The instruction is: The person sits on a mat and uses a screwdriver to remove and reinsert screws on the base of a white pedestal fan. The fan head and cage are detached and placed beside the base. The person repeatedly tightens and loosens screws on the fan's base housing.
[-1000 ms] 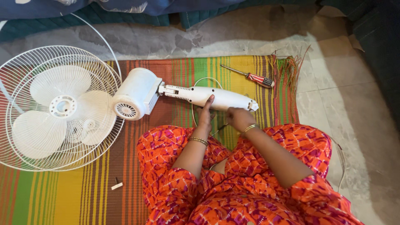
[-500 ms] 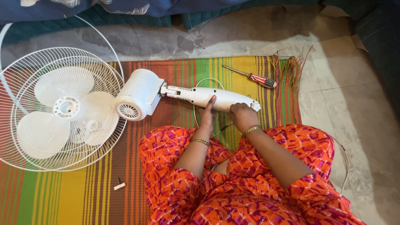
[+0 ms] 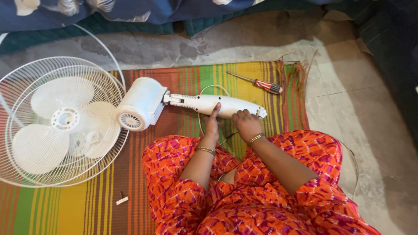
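Left hand is lying against the near side of the long white plastic fan neck, fingers pressed together and pointing up onto the casing, palm flat rather than wrapped round it. Right hand is sitting just beside it at the tapered end of the same neck, fingers curled over the lower edge; whether they are actually clamping the plastic or only resting on it is hard to tell from this angle. Neck is lying flat across the striped woven floor mat, joined at its far end to the white cylindrical motor housing, which is meeting the round white wire fan cage with three blades. Thin white cord is looping around under the neck near the left hand. Red-handled screwdriver is lying on the mat beyond the neck, apart from both hands. Small white scrap is lying on the mat near the person's knee.
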